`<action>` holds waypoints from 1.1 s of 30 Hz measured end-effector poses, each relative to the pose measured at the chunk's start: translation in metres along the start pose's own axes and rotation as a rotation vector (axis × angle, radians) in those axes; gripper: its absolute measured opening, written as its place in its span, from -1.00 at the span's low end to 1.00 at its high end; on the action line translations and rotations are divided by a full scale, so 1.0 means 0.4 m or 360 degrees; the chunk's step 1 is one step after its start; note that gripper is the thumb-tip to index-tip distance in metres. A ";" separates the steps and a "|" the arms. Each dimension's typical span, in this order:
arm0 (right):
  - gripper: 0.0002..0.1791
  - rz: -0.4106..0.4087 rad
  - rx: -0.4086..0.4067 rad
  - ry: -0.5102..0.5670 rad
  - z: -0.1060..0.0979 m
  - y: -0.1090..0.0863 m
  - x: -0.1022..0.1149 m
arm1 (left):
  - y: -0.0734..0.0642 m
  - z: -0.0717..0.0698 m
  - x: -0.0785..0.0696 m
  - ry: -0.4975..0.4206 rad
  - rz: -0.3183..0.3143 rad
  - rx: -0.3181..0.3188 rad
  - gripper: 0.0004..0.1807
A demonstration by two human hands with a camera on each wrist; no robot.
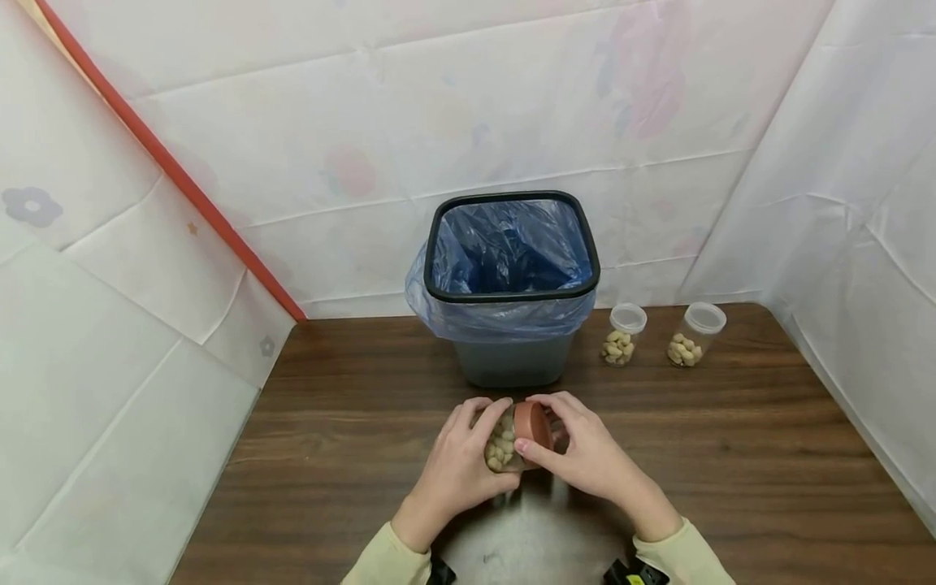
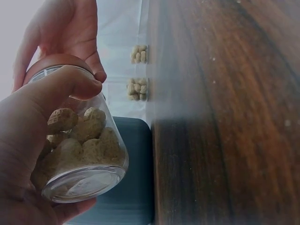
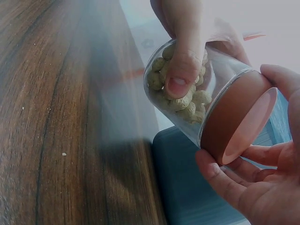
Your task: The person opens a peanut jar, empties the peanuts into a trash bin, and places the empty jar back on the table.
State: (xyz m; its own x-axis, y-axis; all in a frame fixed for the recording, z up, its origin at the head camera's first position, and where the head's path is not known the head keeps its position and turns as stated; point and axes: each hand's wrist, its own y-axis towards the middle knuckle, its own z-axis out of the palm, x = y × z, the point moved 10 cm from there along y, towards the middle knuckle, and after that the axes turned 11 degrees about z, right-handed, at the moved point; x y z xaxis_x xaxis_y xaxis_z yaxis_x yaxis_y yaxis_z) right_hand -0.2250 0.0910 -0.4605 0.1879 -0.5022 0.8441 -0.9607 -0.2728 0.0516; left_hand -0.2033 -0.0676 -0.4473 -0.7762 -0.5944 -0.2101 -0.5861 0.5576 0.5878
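Between both hands, above the table, a clear jar [image 1: 501, 449] of unshelled peanuts [image 2: 89, 136] is tilted onto its side, its lid end toward the right. My left hand [image 1: 462, 455] grips the jar's body, thumb across the wall in the left wrist view. With thumb and fingertips, my right hand [image 1: 585, 451] holds the rim of the reddish-brown lid [image 3: 239, 117]. The lid sits on the jar's mouth. In the right wrist view the peanuts lie toward the jar's base, and the right palm stands a little off the lid's top.
Just beyond the hands stands a grey bin [image 1: 512, 361] with a black rim and blue liner bag [image 1: 504, 321]. To its right are two small clear jars, a nearer one [image 1: 624, 333] and a farther-right one [image 1: 696, 333], with white lids and nuts inside. White cloth [image 1: 329, 203] hangs behind the wooden table [image 1: 329, 455].
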 end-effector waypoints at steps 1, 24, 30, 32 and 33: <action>-0.34 0.0000 0.0003 -0.0003 0.001 0.000 0.000 | 0.000 0.000 -0.001 0.0011 0.0010 -0.0002 0.09; -0.20 -0.0404 0.0099 -0.0080 -0.014 -0.030 0.046 | -0.001 0.002 -0.003 -0.0203 -0.0031 0.0161 0.05; -0.20 -0.0382 0.0127 -0.0066 -0.009 -0.029 0.045 | 0.003 -0.004 -0.006 -0.0187 -0.0017 0.0177 0.04; -0.20 -0.0383 0.0130 -0.0057 -0.009 -0.029 0.046 | 0.003 -0.006 -0.006 -0.0177 -0.0012 0.0177 0.04; -0.20 -0.0382 0.0132 -0.0051 -0.009 -0.029 0.047 | 0.003 -0.006 -0.007 -0.0173 -0.0009 0.0175 0.04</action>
State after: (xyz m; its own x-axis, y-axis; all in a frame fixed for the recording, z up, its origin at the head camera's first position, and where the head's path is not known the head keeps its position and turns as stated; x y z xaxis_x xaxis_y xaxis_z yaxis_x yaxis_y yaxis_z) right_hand -0.2112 0.0878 -0.4434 0.4163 -0.4400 0.7957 -0.8679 -0.4532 0.2035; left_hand -0.2014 -0.0667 -0.4440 -0.7897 -0.5351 -0.2999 -0.6080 0.6180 0.4984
